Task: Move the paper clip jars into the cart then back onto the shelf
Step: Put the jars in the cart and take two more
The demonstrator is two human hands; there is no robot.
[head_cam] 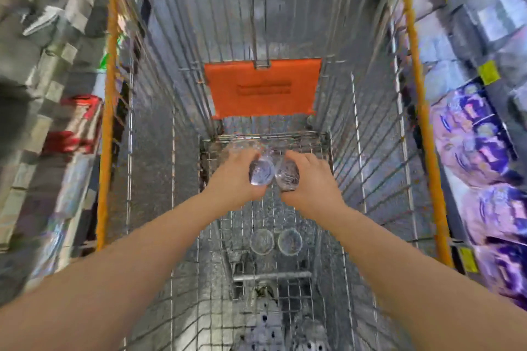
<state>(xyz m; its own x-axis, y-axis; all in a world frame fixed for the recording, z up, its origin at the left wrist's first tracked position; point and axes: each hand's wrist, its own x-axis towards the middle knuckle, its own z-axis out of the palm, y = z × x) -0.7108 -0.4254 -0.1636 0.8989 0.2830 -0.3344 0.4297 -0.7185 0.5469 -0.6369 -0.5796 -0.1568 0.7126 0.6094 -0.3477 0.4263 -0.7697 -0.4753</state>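
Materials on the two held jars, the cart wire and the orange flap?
Left jar in the left hand and right jar in the right hand: clear, glossy, see-through; likely plastic, glass not excluded. Cart: silver wire grid with a dull shine, looks like metal. Orange flap: opaque, matte, flat; probably plastic.

A silver wire shopping cart [368,111] with orange rails is standing in a shop aisle, with shelves of purple packaged goods [479,134] and yellow price tags [489,72] running alongside.
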